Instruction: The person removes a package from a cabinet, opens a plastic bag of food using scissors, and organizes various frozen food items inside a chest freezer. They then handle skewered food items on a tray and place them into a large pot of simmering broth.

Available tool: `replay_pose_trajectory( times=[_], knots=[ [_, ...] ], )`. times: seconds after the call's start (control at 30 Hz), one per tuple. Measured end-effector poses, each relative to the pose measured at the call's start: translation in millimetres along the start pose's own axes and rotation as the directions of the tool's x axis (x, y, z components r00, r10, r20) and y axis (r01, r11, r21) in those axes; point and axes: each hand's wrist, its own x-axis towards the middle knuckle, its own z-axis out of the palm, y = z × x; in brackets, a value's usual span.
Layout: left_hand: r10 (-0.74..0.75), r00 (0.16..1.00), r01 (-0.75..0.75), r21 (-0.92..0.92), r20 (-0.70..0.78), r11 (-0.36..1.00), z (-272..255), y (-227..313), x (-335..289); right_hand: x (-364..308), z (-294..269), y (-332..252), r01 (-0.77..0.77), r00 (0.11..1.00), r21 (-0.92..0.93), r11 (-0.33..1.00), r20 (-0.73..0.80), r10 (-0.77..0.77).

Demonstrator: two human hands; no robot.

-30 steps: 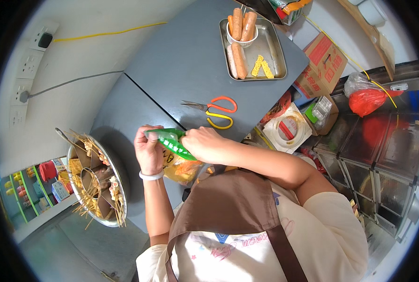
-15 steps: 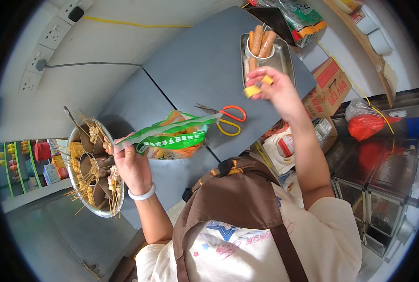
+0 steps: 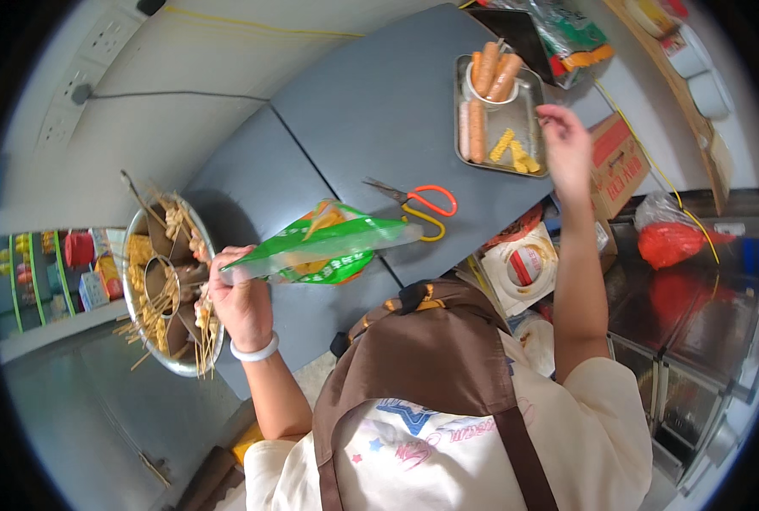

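My left hand [image 3: 241, 298] grips the edge of a green and clear plastic food bag [image 3: 333, 255] with orange-yellow contents partly showing. The bag lies slanted over the table, its other end beside scissors [image 3: 418, 204] with one red and one yellow handle. My right hand [image 3: 567, 146] is at the right rim of a metal tray [image 3: 529, 94], its fingers slightly bent and apart, with nothing seen in them. Yellow crinkled food pieces [image 3: 516, 153] lie in the tray near two sausages [image 3: 477, 132]. More sausages [image 3: 500, 75] stand in a white bowl [image 3: 492, 98] there.
To the left stands a round metal pot [image 3: 194, 368] with dividers and many skewers. A grey table [image 3: 328, 111] with a dark seam spans the middle. Cardboard boxes [image 3: 618, 166], a red plastic bag [image 3: 661, 247] and a wall shelf [image 3: 652, 60] are on the right.
My right hand has moved right, away from the bag side, and let go of the yellow pieces, which now lie in the tray. My left hand still holds the bag, slightly lower.
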Motion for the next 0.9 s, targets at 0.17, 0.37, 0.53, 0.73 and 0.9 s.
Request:
replay_pose_trajectory(
  times=[0.17, 0.37, 0.53, 0.73, 0.9],
  knots=[
    [0.023, 1.000, -0.023, 0.019, 0.022, 1.000, -1, -7, -4, -81, 37, -159, 0.298, 0.704, 0.555, 0.777, 0.422, -0.571],
    [0.043, 0.999, -0.044, 0.066, 0.015, 0.997, 4, -4, -9, -121, 125, -192, 0.666, 0.151, 0.088, 0.741, 0.956, -0.250],
    [0.068, 0.990, -0.085, 0.134, 0.125, 0.987, 11, -4, -2, -147, 233, -115, 0.779, 0.098, -0.081, 0.621, 0.995, 0.007],
    [-0.027, 0.962, -0.037, 0.228, 0.273, 0.973, -2, 2, 3, -166, 259, -97, 0.641, 0.172, -0.287, 0.712, 0.957, 0.232],
    [-0.283, 0.741, -0.140, 0.552, 0.609, 0.822, -12, 5, 10, -191, 207, -118, 0.625, 0.319, -0.024, 0.780, 0.920, -0.227]
  ],
)
